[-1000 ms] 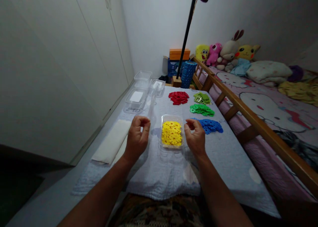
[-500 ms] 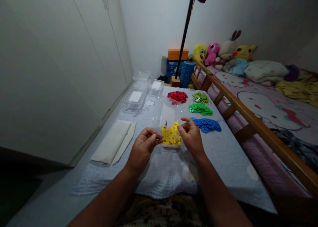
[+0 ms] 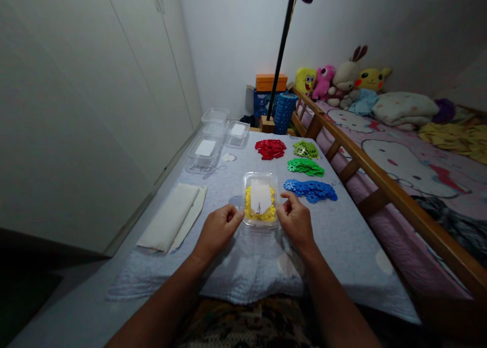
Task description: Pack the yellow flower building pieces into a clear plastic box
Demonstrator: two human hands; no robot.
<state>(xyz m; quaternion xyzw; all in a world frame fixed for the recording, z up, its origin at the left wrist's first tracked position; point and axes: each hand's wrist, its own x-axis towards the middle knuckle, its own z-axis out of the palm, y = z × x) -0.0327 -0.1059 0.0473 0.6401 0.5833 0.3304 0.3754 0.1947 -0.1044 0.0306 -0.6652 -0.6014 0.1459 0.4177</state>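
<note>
A clear plastic container (image 3: 261, 225) stands on the cloth-covered table in front of me, its lid lying flat over the top. Through it I see yellow flower-shaped pieces (image 3: 248, 206), and a white label (image 3: 260, 190) with a small dark mark covers the middle. At the left front corner, my left hand (image 3: 220, 229) has its fingers curled and its thumb against the container's edge. My right hand (image 3: 296, 218) pinches the right edge, forefinger bent above the thumb. Just beyond it lies a pile of blue flower-shaped pieces (image 3: 312, 189).
Red pieces (image 3: 270, 148), bright green pieces (image 3: 305, 167) and yellow-green pieces (image 3: 305, 149) lie in piles farther back. Clear containers (image 3: 205, 147) stand back left, near a folded off-white cloth or pouch (image 3: 171, 218). A wooden bed rail (image 3: 350, 158) runs along the right.
The transparent lid, raised and tilted before, now lies down over the container with its label on top. Both hands have stayed at the container's sides, shifting slightly.
</note>
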